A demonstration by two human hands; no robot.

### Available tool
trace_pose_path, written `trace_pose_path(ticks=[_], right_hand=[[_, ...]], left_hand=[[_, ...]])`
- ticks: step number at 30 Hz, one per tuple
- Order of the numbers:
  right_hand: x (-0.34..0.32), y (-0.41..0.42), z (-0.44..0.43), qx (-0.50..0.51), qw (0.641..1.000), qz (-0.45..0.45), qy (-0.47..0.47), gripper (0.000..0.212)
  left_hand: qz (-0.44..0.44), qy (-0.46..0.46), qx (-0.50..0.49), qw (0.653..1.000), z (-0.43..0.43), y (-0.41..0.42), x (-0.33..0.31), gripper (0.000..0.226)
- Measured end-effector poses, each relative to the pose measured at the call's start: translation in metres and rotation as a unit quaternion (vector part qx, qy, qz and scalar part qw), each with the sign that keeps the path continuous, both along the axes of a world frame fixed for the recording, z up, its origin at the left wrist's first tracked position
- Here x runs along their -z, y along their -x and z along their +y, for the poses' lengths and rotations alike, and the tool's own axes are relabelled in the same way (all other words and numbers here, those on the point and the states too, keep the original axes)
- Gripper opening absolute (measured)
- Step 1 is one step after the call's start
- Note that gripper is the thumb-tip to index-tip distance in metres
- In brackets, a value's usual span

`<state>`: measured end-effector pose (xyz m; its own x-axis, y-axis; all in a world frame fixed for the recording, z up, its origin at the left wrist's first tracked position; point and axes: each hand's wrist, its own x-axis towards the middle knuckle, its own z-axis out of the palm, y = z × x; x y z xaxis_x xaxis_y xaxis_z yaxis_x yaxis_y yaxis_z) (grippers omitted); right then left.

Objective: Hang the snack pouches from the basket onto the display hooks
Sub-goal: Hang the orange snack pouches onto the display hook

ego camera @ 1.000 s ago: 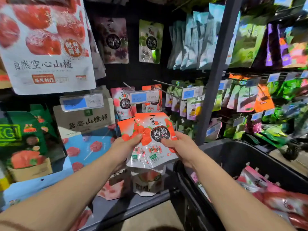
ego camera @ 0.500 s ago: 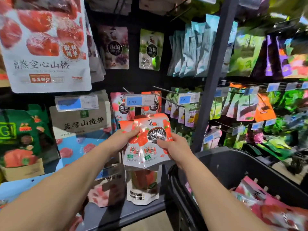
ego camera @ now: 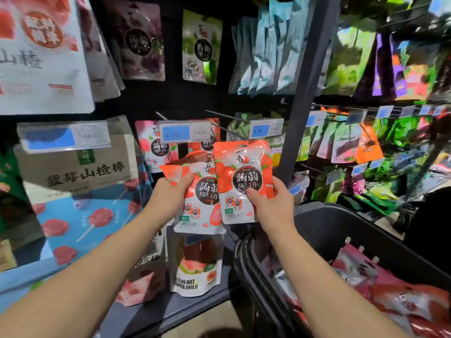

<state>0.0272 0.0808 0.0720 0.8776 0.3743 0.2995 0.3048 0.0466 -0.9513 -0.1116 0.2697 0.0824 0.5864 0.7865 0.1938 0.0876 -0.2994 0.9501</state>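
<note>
Head camera: both arms reached toward a snack display. The right hand [ego camera: 273, 203] gripped one strawberry konjac jelly pouch [ego camera: 244, 167] by its lower right edge, thumb across the front and fingers curled behind, holding it upright. The left hand [ego camera: 170, 191] was curled round the upper left of a small stack of matching pouches [ego camera: 202, 206], thumb on the front one; a folded corner of another poked out behind it. The single pouch stood slightly higher and overlapped the right edge of the stack.

Just above the held pouches, a bare wire display hook [ego camera: 227, 116] jutted out from the dark backboard, beside a blue-and-white price tag [ego camera: 185, 132]. Hung pouches [ego camera: 156, 147] of similar design showed behind that tag. Below the hands, a dried guava pouch [ego camera: 197, 264] stood on the grey shelf [ego camera: 185, 311].

At lower right sat the black basket [ego camera: 341, 215], with more red pouches [ego camera: 390, 293] lying inside. A dark upright post [ego camera: 305, 93] separated the two display bays.
</note>
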Motion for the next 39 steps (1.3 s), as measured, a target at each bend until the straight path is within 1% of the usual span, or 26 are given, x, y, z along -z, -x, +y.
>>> trace_pose_path(ticks=[1,2,5,8,10,12,16,18,21,22,23,27,29,30,32,34,36,39], right_hand=[[0.002,-0.003,-0.002,0.008,1.0,0.004,-0.016,0.032],[0.004,-0.006,-0.003,0.016,1.0,0.007,-0.025,0.032],[0.006,-0.011,-0.001,0.035,0.997,0.038,-0.052,0.036],[0.007,-0.015,0.003,0.038,0.996,0.061,-0.056,0.039],[0.007,-0.017,0.006,0.04,0.994,0.08,-0.067,0.033],[0.006,-0.018,0.008,0.041,0.993,0.09,-0.067,0.028],[0.005,-0.016,0.011,0.034,0.993,0.094,-0.058,0.027],[0.004,-0.016,0.012,0.032,0.993,0.1,-0.058,0.028],[0.004,-0.019,0.013,0.033,0.992,0.103,-0.059,0.027],[0.004,-0.02,0.014,0.028,0.993,0.098,-0.06,0.027],[0.004,-0.02,0.016,0.023,0.993,0.096,-0.065,0.028],[0.01,-0.024,0.027,0.02,0.993,0.1,-0.055,0.027],[0.015,-0.028,0.034,0.028,0.995,0.088,-0.028,0.028],[0.018,-0.031,0.039,0.03,0.996,0.079,-0.007,0.032],[0.021,-0.037,0.048,0.031,0.997,0.065,0.036,0.051],[0.024,-0.045,0.059,0.037,0.996,0.055,0.067,0.065],[0.026,-0.053,0.069,0.035,0.996,0.052,0.07,0.07],[0.027,-0.065,0.087,0.034,0.994,0.068,0.083,0.068]], left_hand=[[-0.006,0.004,-0.009,1.0,0.0,-0.002,-0.001,0.053],[-0.009,0.005,-0.015,1.0,0.0,-0.003,-0.001,0.049],[-0.005,0.003,-0.014,1.0,-0.001,-0.004,-0.001,0.058],[-0.001,-0.001,-0.011,1.0,0.0,-0.004,-0.004,0.047],[-0.005,-0.005,-0.019,1.0,0.0,-0.002,-0.008,0.045],[-0.012,-0.001,-0.022,1.0,0.0,0.0,-0.01,0.047],[-0.022,0.024,-0.028,0.999,-0.003,0.004,-0.007,0.048],[-0.023,0.029,-0.02,0.999,-0.006,0.007,-0.006,0.055],[-0.014,0.026,-0.006,1.0,-0.005,0.013,-0.007,0.084],[-0.009,0.028,-0.007,1.0,-0.002,0.013,-0.006,0.087],[-0.006,0.028,-0.007,1.0,-0.001,0.014,-0.006,0.086],[-0.011,0.026,-0.01,1.0,-0.002,0.013,-0.008,0.061],[-0.009,0.013,-0.023,1.0,-0.001,0.013,-0.007,0.051],[-0.011,0.006,-0.025,1.0,0.001,0.012,-0.006,0.051],[-0.004,-0.004,-0.031,1.0,0.006,0.013,-0.005,0.054],[0.006,-0.011,-0.048,0.999,0.01,0.014,-0.002,0.047],[0.004,0.0,-0.05,0.999,0.015,0.013,0.001,0.044],[-0.013,0.014,-0.046,0.999,0.022,0.01,0.006,0.049]])
